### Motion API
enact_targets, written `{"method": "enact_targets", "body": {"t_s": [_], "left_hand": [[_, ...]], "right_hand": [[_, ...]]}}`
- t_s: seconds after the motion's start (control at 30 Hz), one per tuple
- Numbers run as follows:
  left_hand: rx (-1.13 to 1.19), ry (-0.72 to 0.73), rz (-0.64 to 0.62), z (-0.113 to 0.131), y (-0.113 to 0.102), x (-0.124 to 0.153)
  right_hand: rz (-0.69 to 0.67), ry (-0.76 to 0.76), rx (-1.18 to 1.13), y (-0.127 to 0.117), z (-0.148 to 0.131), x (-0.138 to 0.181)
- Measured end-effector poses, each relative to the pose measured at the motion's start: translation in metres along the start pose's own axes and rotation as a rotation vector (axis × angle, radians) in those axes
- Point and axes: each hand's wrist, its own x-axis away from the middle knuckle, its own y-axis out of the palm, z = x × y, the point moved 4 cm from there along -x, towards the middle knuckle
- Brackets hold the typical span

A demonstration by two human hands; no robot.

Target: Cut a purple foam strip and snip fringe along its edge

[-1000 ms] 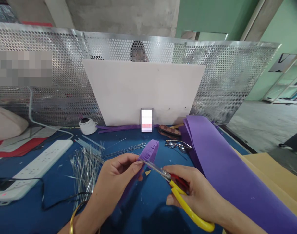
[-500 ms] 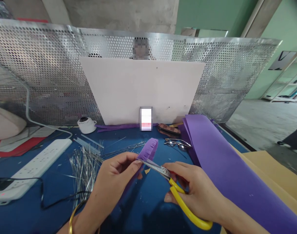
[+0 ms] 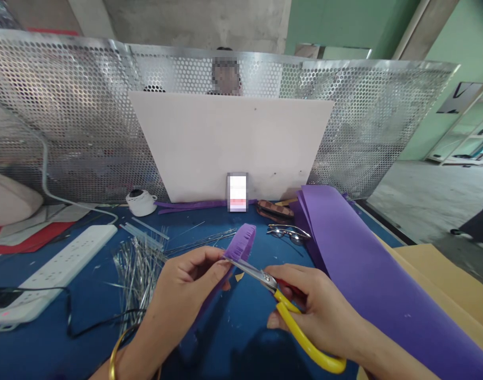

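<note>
A purple paper strip with a fringed edge curls up from my left hand, whose thumb and fingers pinch it. My right hand is closed round the yellow handles of a pair of scissors. The metal blades point up and left, meeting the strip right beside my left thumb. They look nearly closed on the paper. Part of the strip hangs below my left hand, mostly hidden by it. A small yellowish scrap lies on the table under the blades.
Thin metal wires lie in a bundle at left, near a white power strip. Glasses, a checkered case and large purple paper sheets are right. A white board leans on the perforated screen; a person is behind it.
Both hands stay almost in place, with the strip and scissors shifting only slightly. The person behind the screen has moved a little to the left and up.
</note>
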Motion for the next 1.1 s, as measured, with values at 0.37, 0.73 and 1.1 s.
{"method": "enact_targets", "body": {"t_s": [0.37,0.73,1.1], "left_hand": [[0.048,-0.081,-0.078,-0.007,-0.003,-0.007],[0.132,-0.123,-0.091,-0.013,-0.004,-0.005],[0.224,-0.189,-0.122,-0.017,-0.001,-0.008]], "right_hand": [[0.037,-0.034,0.016,0.001,0.002,0.000],[0.005,-0.017,0.020,0.001,0.000,-0.002],[-0.082,0.016,-0.115,0.004,-0.002,-0.003]]}}
